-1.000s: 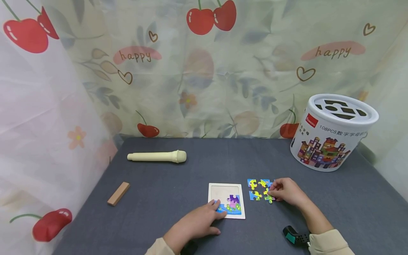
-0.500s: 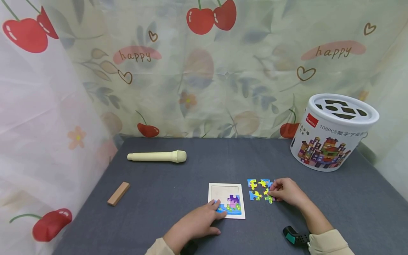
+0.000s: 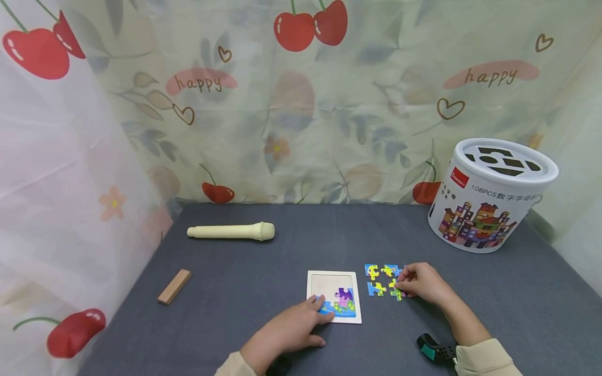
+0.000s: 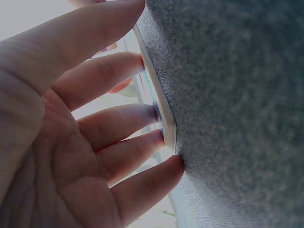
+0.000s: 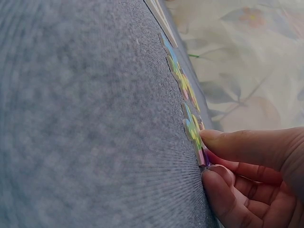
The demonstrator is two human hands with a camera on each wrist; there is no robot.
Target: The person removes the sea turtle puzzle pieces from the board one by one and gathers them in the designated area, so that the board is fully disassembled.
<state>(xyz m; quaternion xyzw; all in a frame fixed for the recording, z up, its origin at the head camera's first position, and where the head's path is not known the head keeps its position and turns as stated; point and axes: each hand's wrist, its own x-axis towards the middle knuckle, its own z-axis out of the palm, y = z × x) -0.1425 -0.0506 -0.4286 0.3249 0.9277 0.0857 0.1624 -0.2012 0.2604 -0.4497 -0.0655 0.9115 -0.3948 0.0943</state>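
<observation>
While the left hand [image 3: 296,325] rests with spread fingers on the near left corner of the wooden puzzle tray [image 3: 324,283], the head view shows the loose pieces [image 3: 376,289] lying just to the right of that tray on the dark table [image 3: 263,266], between it and the right hand [image 3: 423,283]. The right hand is clearly the nearer one: its thumb and fingertips meet at the right side of the cluster and hide part of it. The tray looks nearly square, so no long axis stands out; what matters is that its bare floor takes up the far part, with the fitted pieces [image 3: 345,309] gathered along the near side and up the right. From the right hand, that bare floor lies leftward, past the other loose pieces and over the tray's right rim.

In the left wrist view the fingers reach out apart, several tips touching the tray's edge; none curls round it, so this hand seems to steady rather than grasp.

In the right wrist view the thumb and bent fingers appear to pinch a purple piece [image 5: 205,156] at the near end of the cluster, the others running away toward the tray. Whether it has left the table cannot be told.
</observation>
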